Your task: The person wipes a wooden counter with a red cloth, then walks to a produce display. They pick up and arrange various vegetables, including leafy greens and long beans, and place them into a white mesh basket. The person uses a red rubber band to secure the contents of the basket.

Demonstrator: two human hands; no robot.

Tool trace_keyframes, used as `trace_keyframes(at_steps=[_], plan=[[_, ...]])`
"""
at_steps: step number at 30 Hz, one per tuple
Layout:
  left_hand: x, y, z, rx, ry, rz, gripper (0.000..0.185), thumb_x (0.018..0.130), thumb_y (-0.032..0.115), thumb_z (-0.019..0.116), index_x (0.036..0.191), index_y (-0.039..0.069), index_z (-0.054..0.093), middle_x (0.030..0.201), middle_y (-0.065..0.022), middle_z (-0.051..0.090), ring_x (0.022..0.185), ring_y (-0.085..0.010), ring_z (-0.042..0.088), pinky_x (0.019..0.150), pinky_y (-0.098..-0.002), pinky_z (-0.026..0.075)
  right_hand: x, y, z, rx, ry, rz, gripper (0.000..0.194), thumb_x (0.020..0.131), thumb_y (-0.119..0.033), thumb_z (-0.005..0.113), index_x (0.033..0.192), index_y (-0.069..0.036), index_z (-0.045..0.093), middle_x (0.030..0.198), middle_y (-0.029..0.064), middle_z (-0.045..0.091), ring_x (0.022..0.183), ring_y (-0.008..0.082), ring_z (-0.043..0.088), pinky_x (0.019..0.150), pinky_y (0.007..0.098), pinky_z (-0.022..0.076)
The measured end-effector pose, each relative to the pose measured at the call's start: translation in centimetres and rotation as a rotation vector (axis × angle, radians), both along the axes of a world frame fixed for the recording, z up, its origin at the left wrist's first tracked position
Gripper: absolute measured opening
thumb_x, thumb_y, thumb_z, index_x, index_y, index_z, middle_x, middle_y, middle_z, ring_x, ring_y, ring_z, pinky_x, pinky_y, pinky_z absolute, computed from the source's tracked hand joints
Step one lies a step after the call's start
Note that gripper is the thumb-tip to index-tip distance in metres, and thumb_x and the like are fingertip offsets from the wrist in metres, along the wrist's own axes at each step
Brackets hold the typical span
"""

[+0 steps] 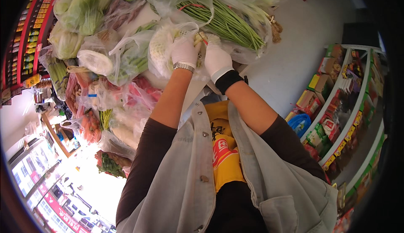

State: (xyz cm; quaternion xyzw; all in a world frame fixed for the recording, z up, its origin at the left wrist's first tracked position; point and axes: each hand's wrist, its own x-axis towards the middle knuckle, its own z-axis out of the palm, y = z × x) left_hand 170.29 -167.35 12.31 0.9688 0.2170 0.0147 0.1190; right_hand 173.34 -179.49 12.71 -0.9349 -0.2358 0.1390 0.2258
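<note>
My left hand (183,50), in a white glove with a metal watch at the wrist, closes on a pale yellowish vegetable (199,37) inside an open clear plastic bag. My right hand (217,57), also gloved and with a black wristband, meets it from the other side. A thin red strip (205,41) shows between the hands; my fingertips are partly hidden. Left of them, a whitish vegetable in a foam net (157,48) lies in clear plastic. Just beyond my right hand rests a bundle of long green beans (222,21) with a red tie.
Bagged cabbages (68,40), a white bagged vegetable (94,61) and bagged carrots (90,127) crowd the left side. Leafy greens (110,166) lie nearer me. Stocked store shelves (339,106) stand at right, with a red display rack (34,27) at far left.
</note>
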Motion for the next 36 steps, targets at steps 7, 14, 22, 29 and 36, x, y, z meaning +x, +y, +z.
trace_keyframes(at_steps=[7,14,22,29,36], plan=[[0.3,-0.1,-1.2,0.006,-0.012,-0.002,0.036,0.09,0.041,0.06,0.12,0.021,0.068,0.096,-0.0119,0.072,0.092,-0.0314,0.067,0.106,-0.0521,0.035,0.8,0.3,-0.2,-0.039,0.077,-0.028,0.021,0.091,-0.014,0.05,0.093,-0.003,0.068,0.089,0.0192,0.072,0.084,0.0376,0.07,0.074,0.0464,0.0559],[0.5,-0.1,-1.4,0.02,0.123,0.028,0.038,0.092,0.045,0.058,0.117,0.02,0.07,0.102,-0.0137,0.072,0.097,-0.0342,0.066,0.088,-0.045,0.05,0.8,0.5,-0.6,-0.05,0.05,-0.003,0.024,0.091,-0.014,0.049,0.092,-0.004,0.07,0.089,0.0197,0.072,0.082,0.0359,0.071,0.073,0.0457,0.0562],[0.6,0.2,-2.1,0.002,0.091,0.052,0.04,0.091,0.045,0.058,0.117,0.017,0.07,0.096,-0.0151,0.072,0.096,-0.0347,0.066,0.086,-0.0463,0.051,1.2,0.7,-0.4,0.006,0.112,0.022,0.025,0.094,-0.015,0.047,0.096,-0.002,0.068,0.094,0.0239,0.071,0.089,0.0403,0.069,0.079,0.0492,0.0547],[0.1,0.2,-2.0,0.046,-0.002,-0.006,0.035,0.093,0.042,0.056,0.115,0.019,0.071,0.092,-0.0148,0.071,0.094,-0.0337,0.067,0.094,-0.0467,0.045,1.5,1.2,-0.2,-0.139,0.182,0.012,0.025,0.094,-0.016,0.047,0.097,-0.003,0.069,0.093,0.0224,0.071,0.088,0.0389,0.07,0.078,0.0483,0.0551],[0.9,0.3,-1.3,0.2,0.205,0.01,0.029,0.087,0.041,0.063,0.103,0.018,0.072,0.092,-0.0132,0.072,0.096,-0.0302,0.068,0.098,-0.0442,0.044,2.0,1.7,-0.4,-0.147,0.125,0.062,0.023,0.09,-0.016,0.054,0.095,-0.003,0.072,0.095,0.0204,0.073,0.087,0.0348,0.071,0.076,0.0436,0.0564]])
